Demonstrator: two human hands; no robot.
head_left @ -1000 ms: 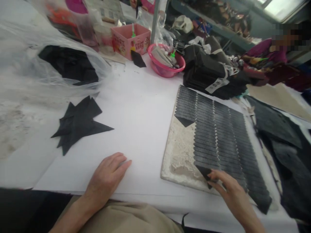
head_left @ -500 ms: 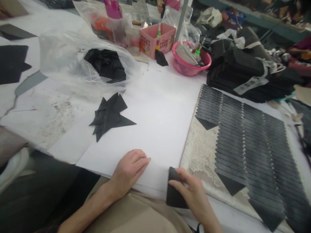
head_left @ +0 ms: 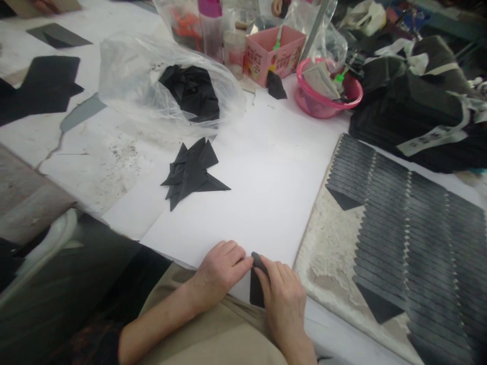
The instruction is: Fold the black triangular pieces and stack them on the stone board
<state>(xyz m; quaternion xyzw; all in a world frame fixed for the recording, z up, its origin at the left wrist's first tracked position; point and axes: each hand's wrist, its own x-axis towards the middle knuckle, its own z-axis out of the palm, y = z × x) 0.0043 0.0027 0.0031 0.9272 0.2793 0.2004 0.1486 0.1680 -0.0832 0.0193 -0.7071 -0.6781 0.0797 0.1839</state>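
Note:
My right hand (head_left: 284,294) grips a flat black piece of sheet material (head_left: 256,290) at the near edge of the white-covered table, thumb on the near face. Closed in a pinch, my left hand (head_left: 222,268) has its thumb and fingertips at the piece's upper left corner. That top edge looks bent over between the two hands. Farther up the table lies a loose heap of pointed black pieces (head_left: 190,172). To the right, overlapping rows of black pieces (head_left: 384,238) with pointed ends cover a pale, worn board (head_left: 331,253).
Behind the heap lies a clear plastic bag (head_left: 129,76) with black pieces inside. A pink box (head_left: 256,63) and a pink basin (head_left: 323,104) stand at the back. Bundled black material (head_left: 411,111) is at the back right. More black sheets (head_left: 53,83) lie at left.
My right hand has brought the black piece leftward to my left hand. The left fingertips now meet its corner, where before they were apart from it. The camera view has shifted left.

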